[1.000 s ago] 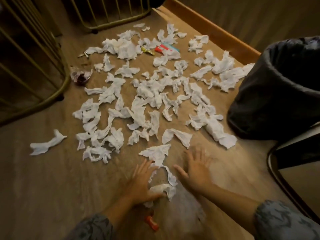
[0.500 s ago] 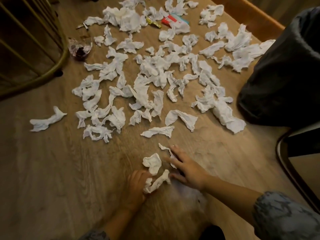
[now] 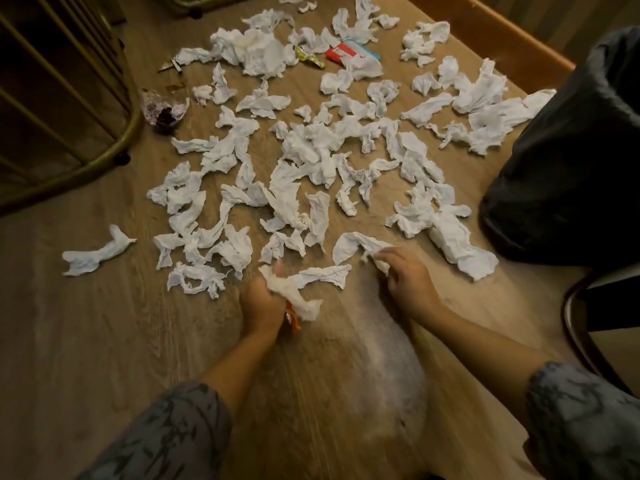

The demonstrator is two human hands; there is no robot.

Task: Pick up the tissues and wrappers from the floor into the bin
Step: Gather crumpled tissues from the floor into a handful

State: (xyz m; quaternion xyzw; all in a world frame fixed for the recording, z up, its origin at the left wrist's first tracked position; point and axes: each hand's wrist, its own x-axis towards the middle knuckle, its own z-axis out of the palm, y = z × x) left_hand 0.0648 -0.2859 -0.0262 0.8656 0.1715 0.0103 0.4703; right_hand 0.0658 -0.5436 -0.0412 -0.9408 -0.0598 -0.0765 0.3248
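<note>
Tissues (image 3: 311,143) strewn on floor (image 3: 86,341), both hands clutching some

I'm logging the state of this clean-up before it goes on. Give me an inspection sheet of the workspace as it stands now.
Surface: wooden floor, mostly bare near the person.
Job's things: many crumpled white tissues spread over the floor; red and blue wrapper and yellow wrapper at the far side; bin with a dark liner at right.
Clutter: crumpled clear wrapper with dark contents by the rack.
Grippers: left hand closed on a tissue wad with an orange wrapper; right hand gripping a tissue.
Cables: nothing seen.
Surroundings: metal rack at left; chair leg at right.
</note>
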